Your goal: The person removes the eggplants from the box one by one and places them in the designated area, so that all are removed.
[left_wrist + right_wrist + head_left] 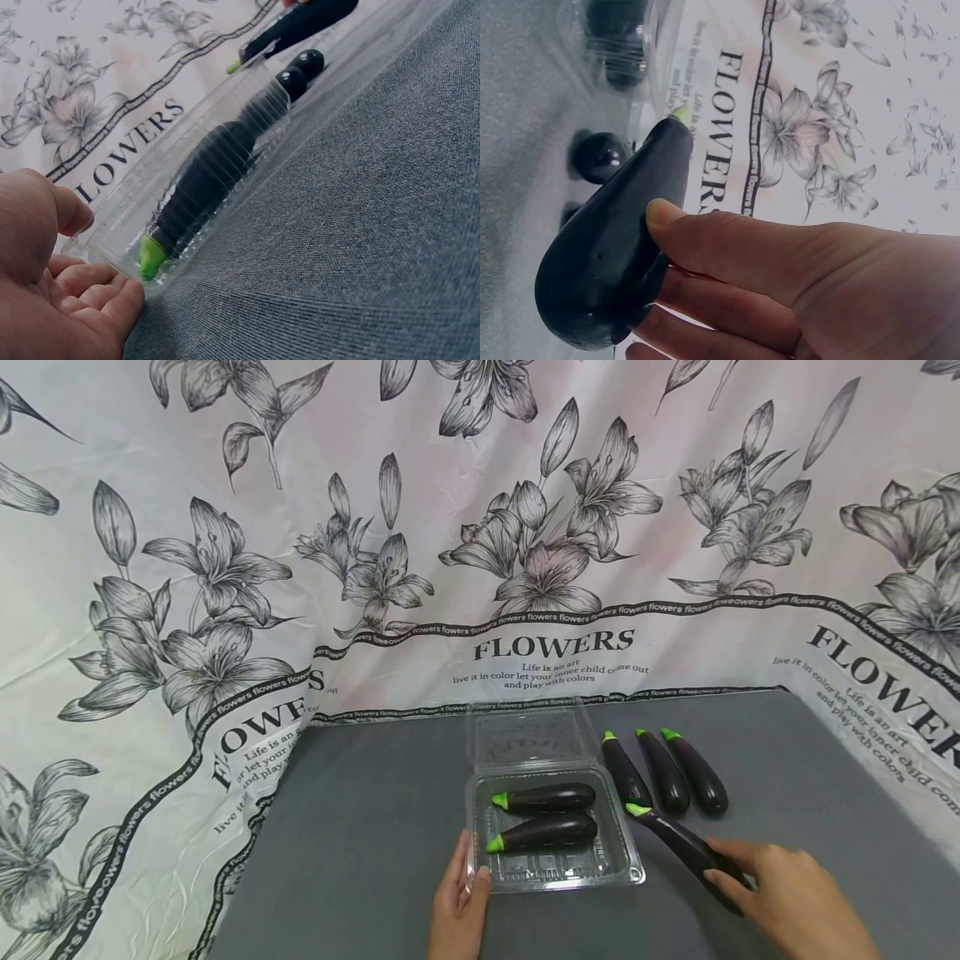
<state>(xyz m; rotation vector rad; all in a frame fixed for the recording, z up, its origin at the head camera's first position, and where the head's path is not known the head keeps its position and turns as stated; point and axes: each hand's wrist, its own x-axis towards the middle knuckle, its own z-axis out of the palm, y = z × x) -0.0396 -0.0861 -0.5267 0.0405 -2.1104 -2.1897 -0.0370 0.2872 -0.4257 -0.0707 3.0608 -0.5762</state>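
My right hand [798, 889] grips a dark purple eggplant [686, 850] by its thick end, thumb on one side and fingers on the other. Its green stem end points toward a clear plastic container [555, 887]. In the right wrist view the held eggplant [607, 247] slants across the picture. The left hand [459, 906] holds the container's left edge, its thumb [71, 214] at the rim and the other fingers against the outer wall. Inside the container lie an upper eggplant [551, 797] and a lower eggplant [547, 833], green ends to the left.
Right of the container, three more eggplants [663, 772] lie side by side on the grey tabletop [360, 827], stems toward the back. The container's clear lid [532, 735] is folded back behind it. A flower-printed cloth [555, 527] hangs behind the table and at its sides.
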